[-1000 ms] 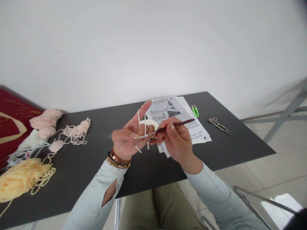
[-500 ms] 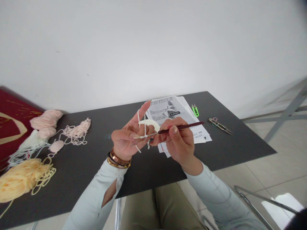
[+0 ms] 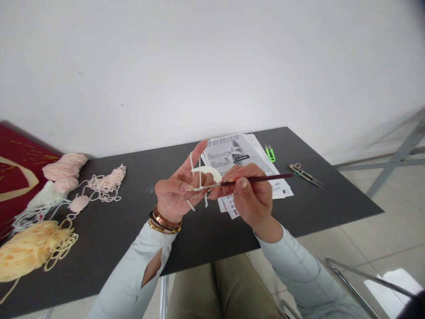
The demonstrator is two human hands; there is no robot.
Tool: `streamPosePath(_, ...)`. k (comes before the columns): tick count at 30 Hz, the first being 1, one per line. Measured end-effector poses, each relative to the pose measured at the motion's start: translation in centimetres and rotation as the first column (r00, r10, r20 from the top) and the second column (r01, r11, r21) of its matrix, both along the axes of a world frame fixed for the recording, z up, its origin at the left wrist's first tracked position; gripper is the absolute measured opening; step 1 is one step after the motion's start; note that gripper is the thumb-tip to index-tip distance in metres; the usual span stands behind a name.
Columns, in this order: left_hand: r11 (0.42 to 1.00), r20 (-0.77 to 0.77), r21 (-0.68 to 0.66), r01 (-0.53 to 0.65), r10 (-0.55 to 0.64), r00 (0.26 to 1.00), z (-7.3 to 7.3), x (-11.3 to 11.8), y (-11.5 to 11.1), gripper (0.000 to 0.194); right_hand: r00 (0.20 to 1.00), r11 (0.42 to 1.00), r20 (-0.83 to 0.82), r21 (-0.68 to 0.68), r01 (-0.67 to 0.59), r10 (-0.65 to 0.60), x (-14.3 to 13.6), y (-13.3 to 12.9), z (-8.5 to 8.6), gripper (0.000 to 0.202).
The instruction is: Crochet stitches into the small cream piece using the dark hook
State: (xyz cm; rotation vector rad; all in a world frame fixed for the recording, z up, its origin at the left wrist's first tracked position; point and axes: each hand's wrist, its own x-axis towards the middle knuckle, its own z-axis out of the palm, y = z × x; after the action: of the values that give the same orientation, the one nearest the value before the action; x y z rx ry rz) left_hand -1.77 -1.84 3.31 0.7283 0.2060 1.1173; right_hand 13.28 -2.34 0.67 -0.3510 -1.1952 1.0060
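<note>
My left hand (image 3: 177, 192) has its index finger raised, with white yarn (image 3: 200, 175) looped over it. Its thumb and other fingers pinch the small white yarn work, and a short tail hangs below. In my right hand (image 3: 250, 190) is a crochet hook (image 3: 265, 178) with a dark red handle, gripped between thumb and fingers. The hook's thin metal shaft runs left through the yarn, its tip close to my left thumb. Behind the fingers shows part of a pale, rounded, cream-white thing (image 3: 210, 172), mostly hidden.
Printed sheets (image 3: 226, 153) lie on the black table (image 3: 126, 239) behind my hands. Green thread snips (image 3: 270, 153) and metal snips (image 3: 305, 175) rest to the right. Pink yarn (image 3: 106, 182), yellow yarn (image 3: 29, 250) and a red bag (image 3: 20, 164) sit at the left.
My right hand and the crochet hook have shifted slightly to the right, and the handle now lies flatter. My left hand has stayed almost still.
</note>
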Motion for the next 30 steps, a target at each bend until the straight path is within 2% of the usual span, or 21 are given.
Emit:
streamPosePath(6, 1.000, -0.020, 0.002, -0.024, 0.024, 1.000, -0.2, 0.0, 0.0, 0.075, 0.997, 0.990, 0.066, 0.138, 0.018, -0.027, 0.4, 0.1, 0.1, 0.009)
streamPosePath(11, 0.998, -0.015, 0.010, -0.058, 0.058, 0.998, 0.0, 0.1, 0.0, 0.075, 0.975, 0.953, 0.170, 0.291, 0.090, -0.144, 0.9, 0.1, 0.1, 0.011)
streamPosePath(15, 0.993, 0.009, -0.018, -0.116, 0.116, 0.993, 0.1, 0.1, 0.0, 0.074, 0.931, 0.885, 0.251, 0.447, 0.132, -0.266, 1.3, -0.3, 0.4, 0.015)
streamPosePath(19, 0.990, 0.015, -0.018, -0.142, 0.142, 0.990, 0.1, 0.1, 0.0, 0.075, 0.834, 0.774, 0.331, 0.610, 0.168, -0.442, 1.4, -0.8, 0.7, 0.022)
streamPosePath(24, 0.984, -0.008, -0.017, -0.177, 0.177, 0.984, 0.1, 0.2, 0.0, 0.078, 0.769, 0.641, 0.303, 0.747, 0.176, -0.563, 1.1, -0.6, 0.2, 0.027)
streamPosePath(26, 0.982, -0.019, -0.008, -0.189, 0.189, 0.982, 0.2, 0.3, 0.0, 0.081, 0.741, 0.612, 0.300, 0.770, 0.184, -0.600, 1.0, -0.5, -0.1, 0.029)
streamPosePath(30, 0.979, -0.053, 0.018, -0.203, 0.203, 0.978, 0.3, 0.3, -0.1, 0.086, 0.707, 0.607, 0.325, 0.773, 0.185, -0.629, 0.9, -0.4, -0.2, 0.031)
